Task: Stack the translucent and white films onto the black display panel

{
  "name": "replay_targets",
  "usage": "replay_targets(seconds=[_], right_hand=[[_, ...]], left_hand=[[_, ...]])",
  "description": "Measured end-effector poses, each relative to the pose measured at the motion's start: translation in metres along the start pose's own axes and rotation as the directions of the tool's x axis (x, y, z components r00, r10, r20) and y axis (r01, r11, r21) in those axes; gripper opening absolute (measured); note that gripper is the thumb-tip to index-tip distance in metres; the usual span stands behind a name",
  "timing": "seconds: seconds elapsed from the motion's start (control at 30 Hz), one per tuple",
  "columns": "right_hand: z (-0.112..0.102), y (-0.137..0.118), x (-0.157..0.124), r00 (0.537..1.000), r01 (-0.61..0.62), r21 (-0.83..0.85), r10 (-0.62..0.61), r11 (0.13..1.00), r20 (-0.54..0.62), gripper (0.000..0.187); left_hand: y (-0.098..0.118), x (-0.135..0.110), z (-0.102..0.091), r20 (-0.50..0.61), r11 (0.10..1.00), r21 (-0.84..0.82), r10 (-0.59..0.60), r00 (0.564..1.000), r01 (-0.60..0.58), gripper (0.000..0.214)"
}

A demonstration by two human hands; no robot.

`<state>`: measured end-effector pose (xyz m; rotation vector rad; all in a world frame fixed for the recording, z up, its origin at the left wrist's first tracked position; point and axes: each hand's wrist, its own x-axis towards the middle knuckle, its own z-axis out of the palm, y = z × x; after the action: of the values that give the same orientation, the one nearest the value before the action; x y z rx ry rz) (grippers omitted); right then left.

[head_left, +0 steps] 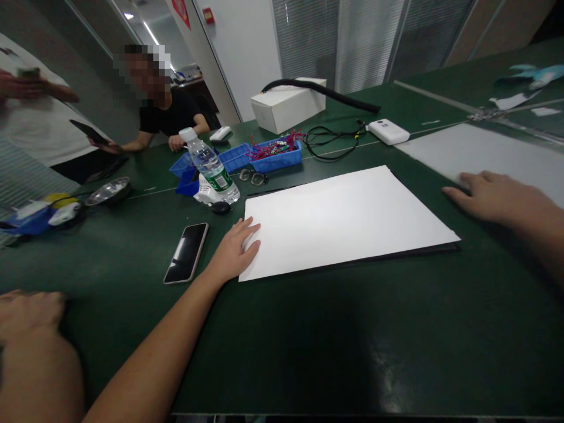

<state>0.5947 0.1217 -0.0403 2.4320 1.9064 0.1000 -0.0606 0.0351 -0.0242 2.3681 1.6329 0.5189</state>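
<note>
Green tabletop bears white paper and a bin of red wires.

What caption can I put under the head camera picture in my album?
At a green table: left hand on a white sheet, right hand by a grey sheet.

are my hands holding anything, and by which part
Nothing looks gripped: your left hand lies on the left edge of the white sheet; whether your right hand touches the pale sheet is unclear.

Dark green tabletop, white wall, grey slatted blinds, thin bright ceiling light at upper left.
</note>
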Motion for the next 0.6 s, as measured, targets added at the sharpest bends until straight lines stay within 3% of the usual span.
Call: replay_targets(seconds=[0.6], right_hand=[[-0.029,-0.025,-0.022,1.000,0.013,-0.058,-0.014,0.998,-0.001,0.064]], left_hand=[[0.001,0.000,-0.001,0.000,1.000,0.010,0.001,1.000,-0.001,0.061]])
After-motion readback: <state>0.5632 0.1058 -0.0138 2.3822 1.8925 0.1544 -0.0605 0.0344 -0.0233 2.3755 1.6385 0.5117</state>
